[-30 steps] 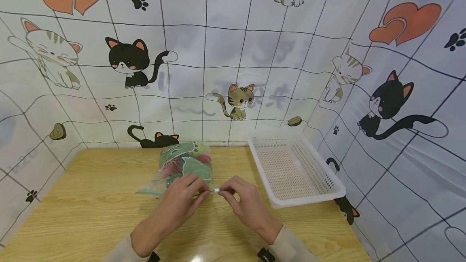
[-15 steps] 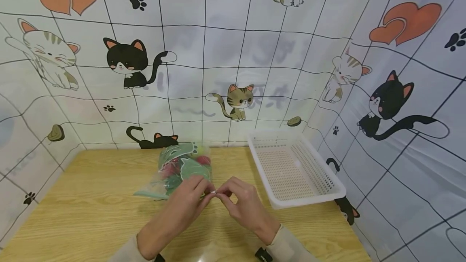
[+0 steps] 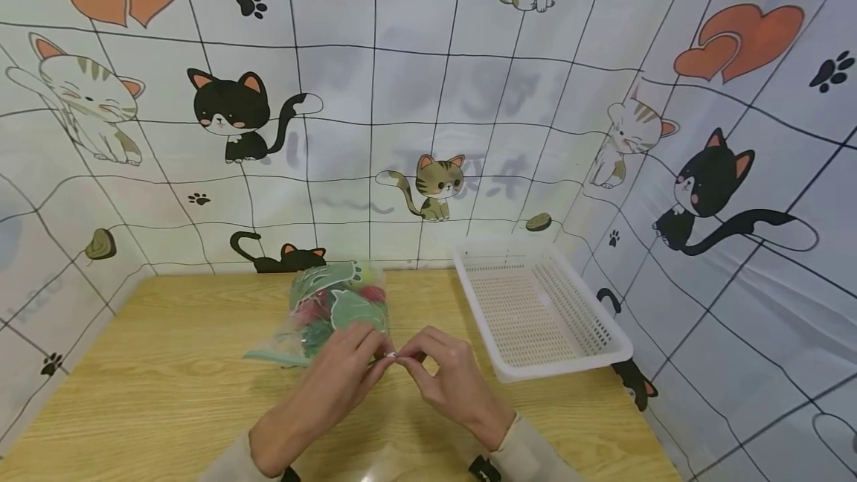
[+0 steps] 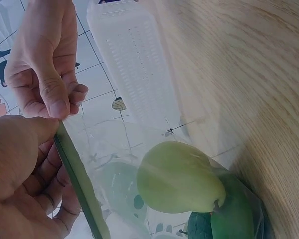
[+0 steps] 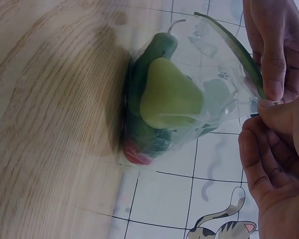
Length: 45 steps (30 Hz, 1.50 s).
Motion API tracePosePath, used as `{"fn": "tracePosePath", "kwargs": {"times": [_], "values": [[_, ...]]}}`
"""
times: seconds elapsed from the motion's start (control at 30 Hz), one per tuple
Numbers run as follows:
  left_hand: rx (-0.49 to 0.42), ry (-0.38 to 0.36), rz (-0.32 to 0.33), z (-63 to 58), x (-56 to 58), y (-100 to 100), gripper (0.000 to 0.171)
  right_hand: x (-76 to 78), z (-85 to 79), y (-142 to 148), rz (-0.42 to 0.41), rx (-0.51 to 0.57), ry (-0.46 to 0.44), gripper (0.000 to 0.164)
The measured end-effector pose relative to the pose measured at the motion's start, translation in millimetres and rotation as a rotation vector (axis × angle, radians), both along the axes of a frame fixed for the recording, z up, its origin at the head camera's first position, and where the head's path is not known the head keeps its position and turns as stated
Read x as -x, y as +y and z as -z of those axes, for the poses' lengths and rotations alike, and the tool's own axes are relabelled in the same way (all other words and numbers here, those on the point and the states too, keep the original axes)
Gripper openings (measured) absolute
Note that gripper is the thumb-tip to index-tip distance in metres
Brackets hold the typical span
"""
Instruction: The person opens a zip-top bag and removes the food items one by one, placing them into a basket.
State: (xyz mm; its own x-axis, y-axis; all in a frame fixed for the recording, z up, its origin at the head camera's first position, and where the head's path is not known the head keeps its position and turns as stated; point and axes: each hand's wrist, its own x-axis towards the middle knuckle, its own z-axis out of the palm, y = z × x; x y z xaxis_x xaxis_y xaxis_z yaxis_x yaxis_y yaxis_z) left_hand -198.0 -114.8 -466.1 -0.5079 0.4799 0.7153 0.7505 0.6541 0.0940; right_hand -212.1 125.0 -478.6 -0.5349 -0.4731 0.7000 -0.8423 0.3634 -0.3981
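Observation:
A clear zip bag (image 3: 338, 311) with green printing stands on the table. In it are a yellow-green pear (image 4: 174, 177), a long green vegetable (image 5: 152, 55) and some red pieces. My left hand (image 3: 331, 374) pinches the bag's green zip strip (image 4: 77, 181) near one end, thumb against fingers. Right beside it, my right hand (image 3: 455, 378) pinches the end of the strip, where a tiny white slider (image 3: 391, 355) barely shows. The fingertips of both hands meet there and hide most of the slider. In the right wrist view the far part of the strip sticks out free.
To the right of the bag a white perforated plastic basket (image 3: 478, 318) sits on the wooden table (image 3: 167, 393). A cat-printed cloth (image 3: 375, 95) hangs behind the table and along its sides.
One second ago a small gap with the white slider in it separated my fingertips. My hands have since come together, covering most of it. The bag and basket stay in place.

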Motion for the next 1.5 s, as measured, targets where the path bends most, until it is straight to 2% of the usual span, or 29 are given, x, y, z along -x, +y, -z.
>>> {"fn": "tracePosePath", "kwargs": {"times": [0.17,0.27,0.43,0.73,0.83,0.93,1.07,1.23,1.5], "values": [[-0.013,0.048,-0.055,6.5,5.4,-15,0.034,1.6,-0.6,11,0.053,0.038,-0.013,0.016],[-0.001,0.049,-0.08,9.0,7.3,-27,0.032,1.3,-2.0,20,0.088,0.048,-0.013,0.019],[0.015,0.059,-0.101,7.7,5.9,-42,0.027,-2.2,-4.0,27,0.141,0.032,-0.032,0.016],[0.052,0.09,-0.123,0.2,1.4,-43,0.028,-6.7,-8.9,28,0.219,-0.08,-0.064,0.021],[0.064,0.097,-0.128,-0.9,0.8,-42,0.028,-7.7,-11.7,27,0.247,-0.132,-0.07,0.034],[0.083,0.106,-0.135,-0.8,0.1,-41,0.028,-7.6,-13.1,25,0.27,-0.19,-0.038,0.046],[0.097,0.119,-0.134,1.0,-0.5,-38,0.027,-5.6,-13.8,20,0.24,-0.255,0.047,0.049],[0.104,0.137,-0.143,2.9,-0.8,-34,0.024,-3.4,-16.0,10,0.183,-0.311,0.139,0.044],[0.118,0.138,-0.171,2.9,-2.2,-30,0.029,0.8,-21.4,-7,0.176,-0.361,0.168,0.023]]}}
